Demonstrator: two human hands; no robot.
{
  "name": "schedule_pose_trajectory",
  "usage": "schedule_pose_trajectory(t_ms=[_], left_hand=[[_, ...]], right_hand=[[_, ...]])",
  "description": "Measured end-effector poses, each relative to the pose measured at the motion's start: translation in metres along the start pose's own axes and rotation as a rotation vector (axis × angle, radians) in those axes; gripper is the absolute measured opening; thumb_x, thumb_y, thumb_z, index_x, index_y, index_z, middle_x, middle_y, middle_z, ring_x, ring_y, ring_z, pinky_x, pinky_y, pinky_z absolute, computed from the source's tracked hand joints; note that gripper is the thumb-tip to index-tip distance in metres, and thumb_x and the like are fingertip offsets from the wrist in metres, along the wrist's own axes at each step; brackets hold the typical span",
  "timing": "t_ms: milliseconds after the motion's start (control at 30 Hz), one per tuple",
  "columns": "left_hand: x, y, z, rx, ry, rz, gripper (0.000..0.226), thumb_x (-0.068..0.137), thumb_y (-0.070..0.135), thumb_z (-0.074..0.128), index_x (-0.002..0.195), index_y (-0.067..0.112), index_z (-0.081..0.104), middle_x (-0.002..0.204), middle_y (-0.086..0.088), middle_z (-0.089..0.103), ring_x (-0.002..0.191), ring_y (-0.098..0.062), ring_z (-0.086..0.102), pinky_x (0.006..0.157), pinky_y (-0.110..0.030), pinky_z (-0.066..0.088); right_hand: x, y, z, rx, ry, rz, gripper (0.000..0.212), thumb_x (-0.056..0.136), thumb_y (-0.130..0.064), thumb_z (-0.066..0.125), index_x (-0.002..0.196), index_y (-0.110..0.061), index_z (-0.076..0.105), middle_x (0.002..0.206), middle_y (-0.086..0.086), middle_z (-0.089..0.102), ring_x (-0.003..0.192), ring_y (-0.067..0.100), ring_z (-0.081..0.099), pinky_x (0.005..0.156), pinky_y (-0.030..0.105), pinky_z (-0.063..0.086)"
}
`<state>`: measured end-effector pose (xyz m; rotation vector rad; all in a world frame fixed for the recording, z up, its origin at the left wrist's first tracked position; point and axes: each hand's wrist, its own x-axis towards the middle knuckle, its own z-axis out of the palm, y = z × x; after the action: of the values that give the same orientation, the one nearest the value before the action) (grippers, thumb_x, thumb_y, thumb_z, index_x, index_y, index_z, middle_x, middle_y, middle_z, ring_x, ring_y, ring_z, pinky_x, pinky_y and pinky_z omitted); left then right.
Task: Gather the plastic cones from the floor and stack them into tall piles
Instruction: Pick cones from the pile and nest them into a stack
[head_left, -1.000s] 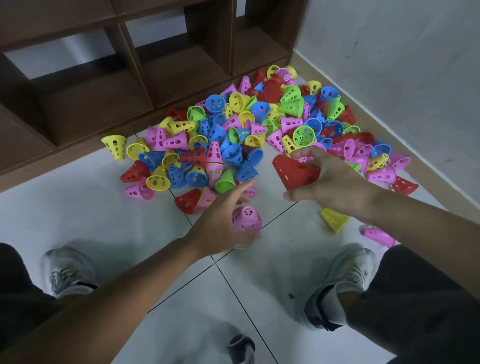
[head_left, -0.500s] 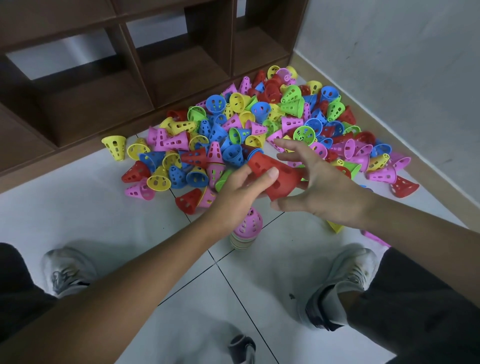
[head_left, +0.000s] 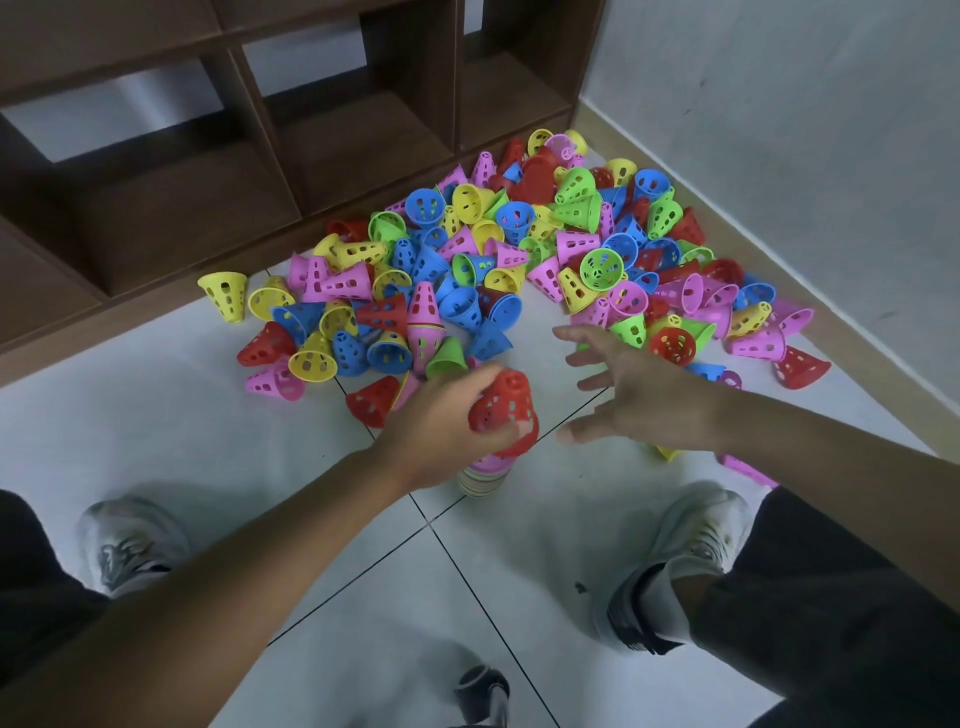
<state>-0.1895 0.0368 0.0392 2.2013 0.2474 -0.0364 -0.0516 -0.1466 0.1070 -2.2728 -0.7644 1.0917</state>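
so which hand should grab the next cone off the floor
Right. The right hand is open and empty, its fingers spread toward the loose cones just ahead of it. The left hand grips the red cone over the stack.

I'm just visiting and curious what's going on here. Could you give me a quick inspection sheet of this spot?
Surface: white tiled floor.
Job's things: loose pile of coloured cones; short stack between the feet; red cone over its top.
Clutter: dark speck on a tile.
Fingers: left hand grips the red cone; right hand spread, holding nothing.
Cables: nothing seen.
Surroundings: brown shelf unit, grey wall, two shoes.
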Motion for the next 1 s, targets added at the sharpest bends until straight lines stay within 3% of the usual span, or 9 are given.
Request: schedule_pose_trajectory(t_ms=[133, 333, 500, 600, 733, 867, 1000], left_hand=[[-0.005, -0.005, 0.007, 0.089, 0.002, -0.028, 0.045, 0.084, 0.056, 0.068, 0.122, 0.035, 0.056, 0.1, 0.011, 0.065, 0.095, -0.011, 0.054, 0.089, -0.038, 0.053], [-0.004, -0.017, 0.008, 0.118, 0.012, -0.016, 0.042, 0.073, 0.058, 0.064, 0.108, 0.035, 0.055, 0.097, 0.013, 0.065, 0.094, -0.01, 0.062, 0.083, -0.037, 0.057], [-0.007, -0.02, 0.006, 0.128, -0.019, -0.003, 0.05, 0.071, 0.067, 0.064, 0.111, 0.038, 0.056, 0.104, 0.018, 0.065, 0.101, -0.003, 0.06, 0.085, -0.036, 0.056], [-0.004, -0.015, -0.004, 0.022, -0.035, 0.029, 0.053, 0.08, 0.069, 0.055, 0.117, 0.032, 0.063, 0.115, 0.019, 0.065, 0.111, 0.002, 0.056, 0.094, -0.027, 0.05], [0.009, -0.018, -0.02, -0.104, 0.056, 0.038, 0.04, 0.09, 0.057, 0.054, 0.108, 0.024, 0.068, 0.105, 0.016, 0.069, 0.107, 0.004, 0.061, 0.087, -0.015, 0.047], [0.029, -0.038, -0.033, -0.066, 0.168, -0.021, 0.018, 0.095, 0.037, 0.064, 0.104, 0.021, 0.067, 0.099, 0.014, 0.07, 0.098, 0.001, 0.065, 0.082, -0.031, 0.057], [0.048, -0.071, -0.039, -0.011, 0.172, -0.158, 0.013, 0.095, 0.03, 0.066, 0.104, 0.021, 0.067, 0.1, 0.011, 0.068, 0.098, -0.006, 0.063, 0.088, -0.036, 0.054]], right_hand=[[0.006, 0.012, 0.002, -0.043, -0.007, 0.032, 0.108, 0.069, -0.026, 0.092, 0.152, -0.042, 0.025, 0.14, -0.007, 0.045, 0.12, 0.012, 0.053, 0.097, 0.035, 0.053], [0.014, 0.028, -0.002, -0.057, 0.003, 0.072, 0.103, 0.072, -0.027, 0.09, 0.152, -0.039, 0.027, 0.139, -0.006, 0.048, 0.118, 0.012, 0.054, 0.096, 0.033, 0.052], [0.029, 0.033, -0.004, -0.067, 0.032, 0.083, 0.094, 0.076, -0.027, 0.088, 0.151, -0.036, 0.031, 0.135, -0.006, 0.05, 0.117, 0.016, 0.056, 0.094, 0.034, 0.053], [0.04, 0.037, -0.006, -0.058, 0.048, 0.087, 0.09, 0.078, -0.026, 0.086, 0.15, -0.034, 0.034, 0.132, -0.005, 0.052, 0.114, 0.017, 0.057, 0.091, 0.031, 0.052], [0.068, 0.045, -0.008, -0.066, 0.078, 0.101, 0.084, 0.078, -0.029, 0.086, 0.147, -0.034, 0.039, 0.133, -0.002, 0.056, 0.109, 0.018, 0.062, 0.089, 0.033, 0.054], [0.103, 0.051, -0.007, -0.059, 0.098, 0.13, 0.078, 0.081, -0.032, 0.083, 0.147, -0.03, 0.041, 0.135, 0.003, 0.056, 0.106, 0.019, 0.06, 0.076, 0.027, 0.05], [0.146, 0.045, 0.005, -0.091, 0.127, 0.089, 0.083, 0.084, -0.04, 0.08, 0.152, -0.029, 0.035, 0.141, 0.01, 0.054, 0.114, 0.024, 0.058, 0.086, 0.027, 0.044]])
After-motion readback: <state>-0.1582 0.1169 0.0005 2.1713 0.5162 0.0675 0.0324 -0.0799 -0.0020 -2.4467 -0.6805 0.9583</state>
